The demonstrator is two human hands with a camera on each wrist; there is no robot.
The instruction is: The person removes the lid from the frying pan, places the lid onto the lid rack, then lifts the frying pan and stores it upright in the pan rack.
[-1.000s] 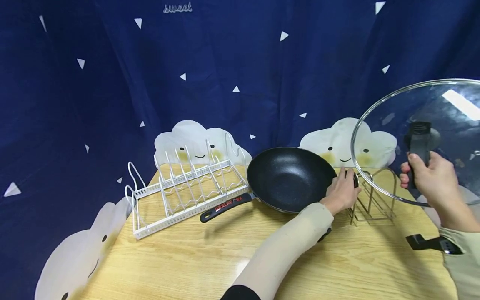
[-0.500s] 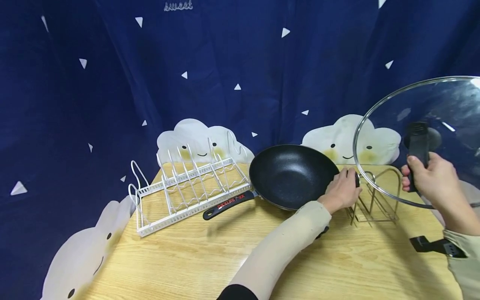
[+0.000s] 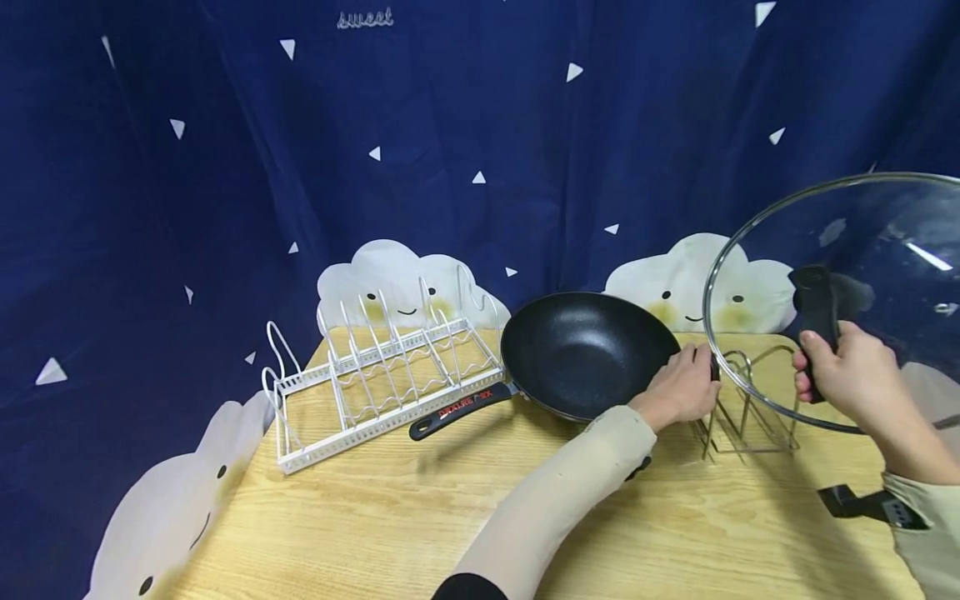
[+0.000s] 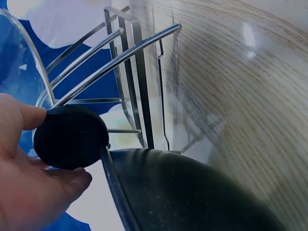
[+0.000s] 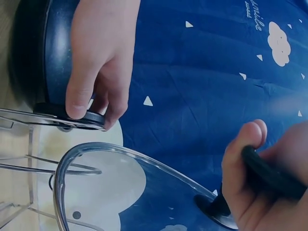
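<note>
A black wok (image 3: pixel 588 358) stands on the table, its long handle (image 3: pixel 461 408) pointing left. At the wok's right side my left hand (image 3: pixel 681 387) grips its short black side handle (image 4: pixel 72 137) between thumb and fingers. My right hand (image 3: pixel 855 375) holds a large glass lid (image 3: pixel 757 225) by its upright black knob handle (image 3: pixel 817 304), fingers wrapped round it. The lid is raised on edge above the table, its right part outside the head view. Below the lid's left rim, a metal wire rack (image 3: pixel 750 417) stands beside the wok; the left hand partly hides it.
A white wire dish rack (image 3: pixel 382 379) with several upright dividers stands left of the wok, close behind its long handle. The wooden table (image 3: pixel 360 533) extends toward the front. A blue curtain (image 3: pixel 450 108) with cloud shapes hangs behind.
The right hand has lowered the lid a little, and its handle has shifted slightly left. The left hand stays at the wok's side handle, and the wok keeps its place.
</note>
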